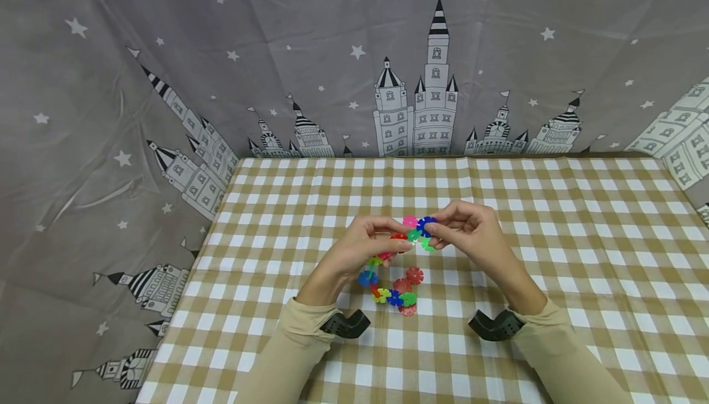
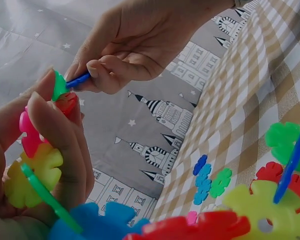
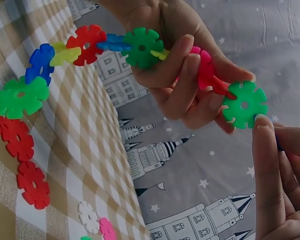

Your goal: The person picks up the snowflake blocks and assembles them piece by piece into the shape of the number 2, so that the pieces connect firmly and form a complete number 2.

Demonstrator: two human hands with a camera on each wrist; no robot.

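Observation:
My left hand grips one end of a chain of notched plastic snowflake discs. A green disc sits at that end, beside the left fingertips. Between thumb and fingers, my right hand pinches a dark blue disc. In the left wrist view the blue disc appears edge-on, meeting the green disc's rim; whether their notches are joined I cannot tell. Below the left hand the chain curves down through yellow, red and other colours. Several red discs lie at its lower end.
Loose discs lie on the checked tablecloth, among them a light blue one, a white one and a pink one. A grey castle-print curtain hangs behind the table and along its left side.

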